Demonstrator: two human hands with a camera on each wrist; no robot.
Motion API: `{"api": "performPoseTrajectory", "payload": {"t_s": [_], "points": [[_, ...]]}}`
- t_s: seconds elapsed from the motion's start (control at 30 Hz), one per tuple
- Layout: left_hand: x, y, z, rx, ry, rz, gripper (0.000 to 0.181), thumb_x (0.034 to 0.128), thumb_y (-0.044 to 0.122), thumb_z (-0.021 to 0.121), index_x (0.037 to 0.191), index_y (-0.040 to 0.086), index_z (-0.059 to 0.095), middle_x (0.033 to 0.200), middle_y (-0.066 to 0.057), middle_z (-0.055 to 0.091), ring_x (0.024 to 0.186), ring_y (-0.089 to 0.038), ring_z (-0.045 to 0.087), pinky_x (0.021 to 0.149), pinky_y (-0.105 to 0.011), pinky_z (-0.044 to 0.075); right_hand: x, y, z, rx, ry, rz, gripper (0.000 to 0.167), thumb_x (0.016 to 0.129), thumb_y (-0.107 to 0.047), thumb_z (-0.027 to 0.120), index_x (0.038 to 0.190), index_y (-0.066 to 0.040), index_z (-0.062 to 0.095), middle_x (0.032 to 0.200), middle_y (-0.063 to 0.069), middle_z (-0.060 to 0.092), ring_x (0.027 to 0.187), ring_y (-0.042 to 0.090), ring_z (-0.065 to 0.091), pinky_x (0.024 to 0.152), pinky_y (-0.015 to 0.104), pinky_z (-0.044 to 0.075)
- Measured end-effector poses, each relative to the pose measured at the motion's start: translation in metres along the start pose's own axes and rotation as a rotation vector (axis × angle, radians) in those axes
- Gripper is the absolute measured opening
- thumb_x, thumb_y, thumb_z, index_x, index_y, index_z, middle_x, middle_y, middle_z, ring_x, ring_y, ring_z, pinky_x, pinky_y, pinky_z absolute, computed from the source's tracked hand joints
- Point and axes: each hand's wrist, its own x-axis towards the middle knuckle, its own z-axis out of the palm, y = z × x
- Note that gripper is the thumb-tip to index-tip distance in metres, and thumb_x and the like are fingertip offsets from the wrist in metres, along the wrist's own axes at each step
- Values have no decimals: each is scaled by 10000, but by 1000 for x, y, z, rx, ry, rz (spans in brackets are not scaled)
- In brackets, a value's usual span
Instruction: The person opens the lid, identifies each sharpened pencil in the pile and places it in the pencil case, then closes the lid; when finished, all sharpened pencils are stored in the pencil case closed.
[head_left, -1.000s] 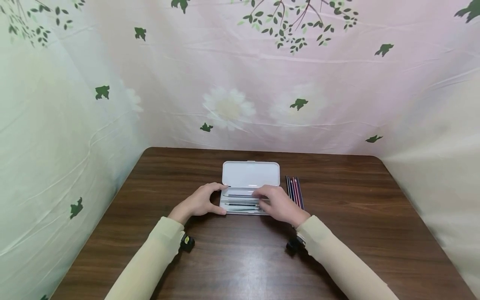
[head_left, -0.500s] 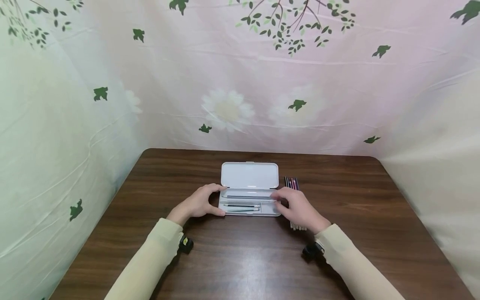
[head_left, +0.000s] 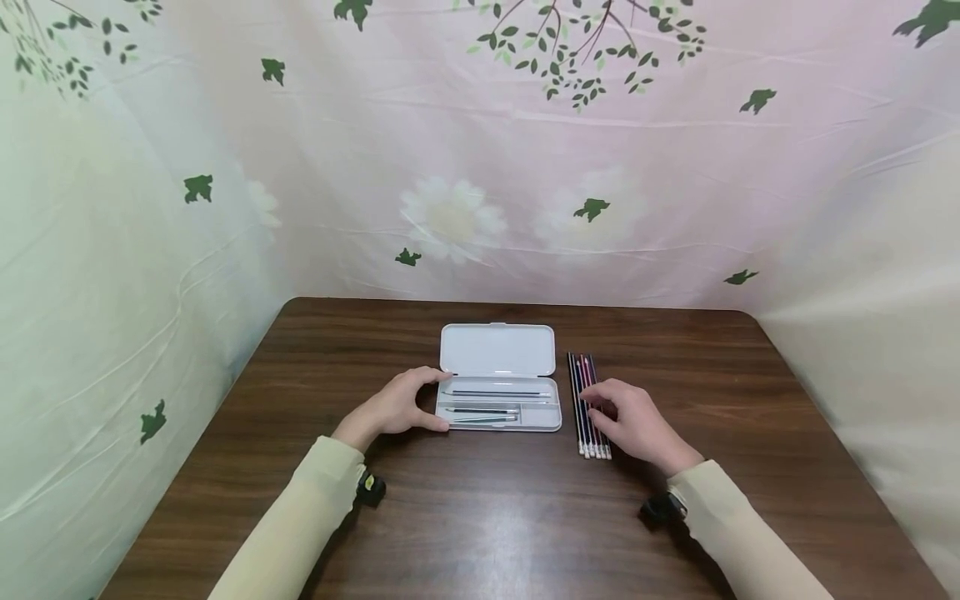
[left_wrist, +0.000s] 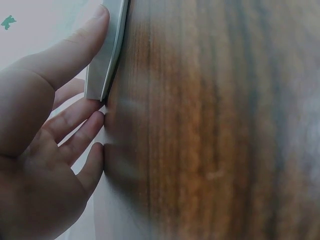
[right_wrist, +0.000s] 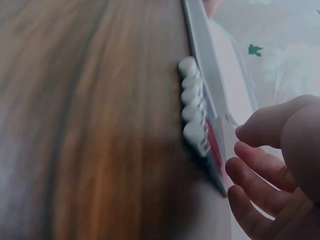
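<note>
A white pencil case [head_left: 497, 350] lies open with its lid back and several pencils [head_left: 483, 411] inside. My left hand [head_left: 393, 406] holds its left end between thumb and fingers; in the left wrist view the thumb of that hand [left_wrist: 40, 145] presses the case [left_wrist: 102, 72]. Right of the case, several dark and red pencils [head_left: 587, 442] lie side by side, eraser ends toward me. My right hand [head_left: 637, 425] hovers at their right side, fingers loosely bent and holding nothing. In the right wrist view its fingertips [right_wrist: 295, 150] are beside the pencils [right_wrist: 191, 96].
The brown wooden table [head_left: 480, 533] extends around the case and pencils. A pale cloth [head_left: 450, 142] with leaves, birds and flowers hangs behind the table and along both sides. Each wrist wears a small black device.
My right hand has moved right, from over the case's inside to the pencils beside it, uncovering the right part of the case. The left hand stays at the case's left end.
</note>
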Motion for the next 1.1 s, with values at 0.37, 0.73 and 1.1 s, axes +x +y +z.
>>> {"api": "performPoseTrajectory", "payload": {"t_s": [0.37, 0.73, 1.1], "points": [[-1, 0, 0, -7, -6, 0, 863, 786, 386, 946, 1523, 157, 559, 1569, -79, 521, 1471, -299, 440, 1222, -521, 344, -4, 5, -2, -15, -34, 54, 237, 918, -9, 763, 1152, -42, 757, 1078, 58, 732, 944, 179, 706, 810, 412, 615], [-1, 1, -1, -8, -10, -4, 862, 794, 374, 943, 1528, 148, 552, 1573, -87, 515, 1476, -306, 434, 1221, -528, 344, 4, 1, -1, -60, -46, 125, 237, 883, -26, 785, 1114, 3, 742, 1047, 130, 720, 886, 220, 712, 773, 428, 617], [-2, 1, 0, -9, -10, -10, 861, 792, 375, 944, 1527, 152, 555, 1583, -86, 506, 1485, -307, 424, 1226, -527, 338, 9, -7, -2, -92, -62, 178, 240, 845, 49, 739, 1084, 40, 718, 1019, 185, 701, 849, 258, 714, 729, 427, 626]]}}
